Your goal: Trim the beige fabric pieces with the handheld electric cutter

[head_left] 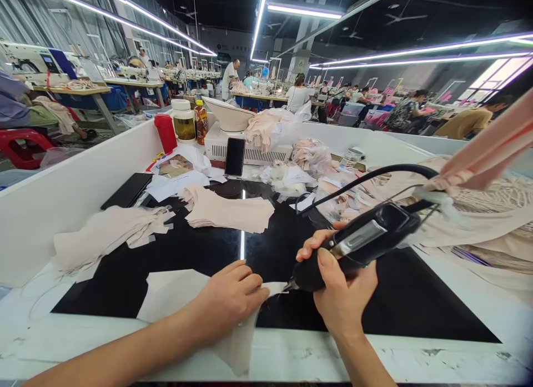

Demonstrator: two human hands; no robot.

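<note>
My right hand is wrapped round a black corded handheld tool with a narrow metal tip. The tip points down and left, at the edge of a pale fabric piece on the black work surface. My left hand lies over that fabric, fingers close together and bent, gripping it near the tip; its thumb is mostly hidden. Part of the fabric hangs toward the table's front edge. A stack of pale pink cut pieces lies beyond my hands, with another pile to the left.
A pink cloth strip is tied near the tool's cord. At the back stand a phone, a scale, a red cup and a jar. Bagged fabric fills the right. Low white walls border the table; people sit at sewing machines beyond.
</note>
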